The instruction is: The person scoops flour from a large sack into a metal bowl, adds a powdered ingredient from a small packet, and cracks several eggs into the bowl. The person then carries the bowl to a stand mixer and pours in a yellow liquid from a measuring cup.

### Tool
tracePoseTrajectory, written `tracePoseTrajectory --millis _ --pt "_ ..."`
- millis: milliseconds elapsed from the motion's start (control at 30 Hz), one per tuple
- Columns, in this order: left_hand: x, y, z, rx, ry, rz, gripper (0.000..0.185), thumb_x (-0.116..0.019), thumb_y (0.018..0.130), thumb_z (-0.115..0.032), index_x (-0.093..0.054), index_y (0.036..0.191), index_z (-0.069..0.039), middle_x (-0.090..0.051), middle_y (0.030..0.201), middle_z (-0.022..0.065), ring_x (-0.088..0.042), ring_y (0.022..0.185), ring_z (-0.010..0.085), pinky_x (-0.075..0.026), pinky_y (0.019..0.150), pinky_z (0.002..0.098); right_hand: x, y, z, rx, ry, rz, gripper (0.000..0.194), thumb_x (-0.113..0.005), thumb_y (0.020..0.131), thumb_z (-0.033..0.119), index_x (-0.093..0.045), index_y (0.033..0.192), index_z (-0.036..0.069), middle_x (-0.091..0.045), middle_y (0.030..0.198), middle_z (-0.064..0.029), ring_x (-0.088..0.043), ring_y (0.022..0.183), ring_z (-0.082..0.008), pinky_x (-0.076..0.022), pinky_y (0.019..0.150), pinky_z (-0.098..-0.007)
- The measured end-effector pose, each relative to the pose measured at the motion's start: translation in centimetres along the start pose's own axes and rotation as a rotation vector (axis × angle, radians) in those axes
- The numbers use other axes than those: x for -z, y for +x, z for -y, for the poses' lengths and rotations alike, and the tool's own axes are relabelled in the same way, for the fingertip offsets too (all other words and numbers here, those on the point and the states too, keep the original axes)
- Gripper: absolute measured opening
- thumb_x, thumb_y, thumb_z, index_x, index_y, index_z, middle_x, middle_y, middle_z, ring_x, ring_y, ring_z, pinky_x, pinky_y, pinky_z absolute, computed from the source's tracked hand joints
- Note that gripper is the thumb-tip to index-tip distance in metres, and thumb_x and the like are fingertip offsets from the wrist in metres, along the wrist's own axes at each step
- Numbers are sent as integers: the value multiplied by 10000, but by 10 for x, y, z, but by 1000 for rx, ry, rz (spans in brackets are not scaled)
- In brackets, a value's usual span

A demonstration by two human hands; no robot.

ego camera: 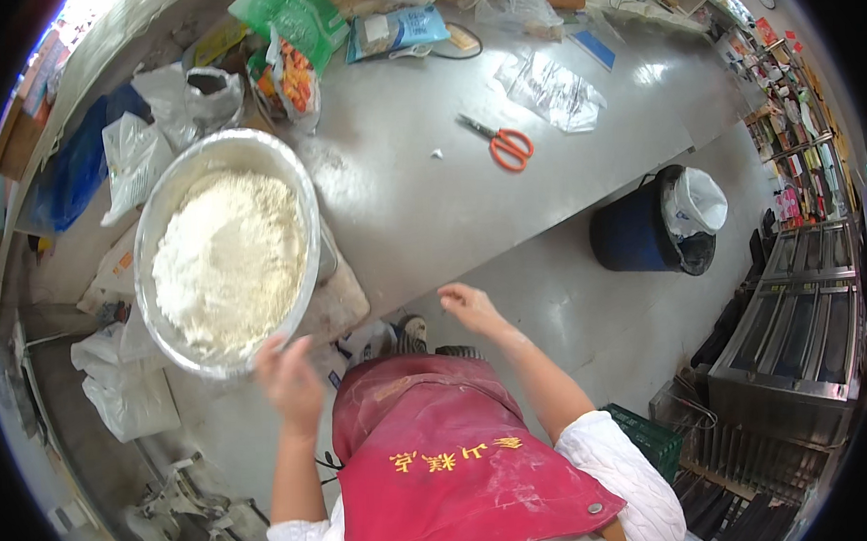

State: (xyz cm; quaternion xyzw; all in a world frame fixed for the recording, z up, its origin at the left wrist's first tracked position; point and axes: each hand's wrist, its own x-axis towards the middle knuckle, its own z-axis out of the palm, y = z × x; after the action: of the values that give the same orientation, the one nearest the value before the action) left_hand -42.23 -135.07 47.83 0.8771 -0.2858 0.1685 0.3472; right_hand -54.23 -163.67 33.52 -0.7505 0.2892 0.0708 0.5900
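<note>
A large round metal bowl (310,203) holds a heap of white and pale yellow powder (230,257) and stands at the left end of the steel table (417,220), over a board at the table's corner. My left hand (290,382) is at the bowl's near rim, blurred; whether it touches the rim is unclear. My right hand (470,309) hangs in the air just off the table's front edge, fingers loosely curled, holding nothing. Scissors with orange handles (509,150) lie on the table, beside a small white scrap (436,154) and a clear plastic bag (556,91).
Plastic bags and packets (398,33) line the table's back. White bags (130,385) stand left of the bowl. A dark blue bin (631,225) with a white liner is on the floor beyond the table. Metal racks (788,327) and a green crate (644,435) are at right.
</note>
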Motion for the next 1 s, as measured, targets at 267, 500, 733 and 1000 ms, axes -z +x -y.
tracePoseTrajectory --millis 267,500,733,1000 --pt "13 90 14 689 15 -178 215 -602 783 20 -645 993 -2 -583 1053 144 -541 970 238 -442 799 336 59 87 32 34 -39 159 322 -563 844 222 -581 1105 32 -640 997 -128 -606 925 -213 -470 822 -327" --pt "-68 254 -33 212 185 -193 283 -627 763 -49 -629 1044 -21 -589 1136 119 -464 1153 277 -318 990 378 109 192 92 153 -48 271 335 -564 842 241 -588 1087 13 -643 982 -130 -609 910 -215 -472 814 -331" --pt "-196 388 46 464 223 -50 419 -666 729 -329 -620 1001 -14 -634 923 194 -599 893 357 -459 777 405 119 247 84 180 -34 505 305 -563 864 222 -586 1098 28 -631 901 -55 -590 807 -117 -463 753 -276" --pt "-253 402 82 642 313 -170 170 -589 717 -127 -641 862 -56 -623 817 212 -598 812 386 -465 724 453 121 273 88 -29 76 657 314 -553 879 228 -574 1108 14 -626 906 -41 -584 805 -113 -462 749 -257"
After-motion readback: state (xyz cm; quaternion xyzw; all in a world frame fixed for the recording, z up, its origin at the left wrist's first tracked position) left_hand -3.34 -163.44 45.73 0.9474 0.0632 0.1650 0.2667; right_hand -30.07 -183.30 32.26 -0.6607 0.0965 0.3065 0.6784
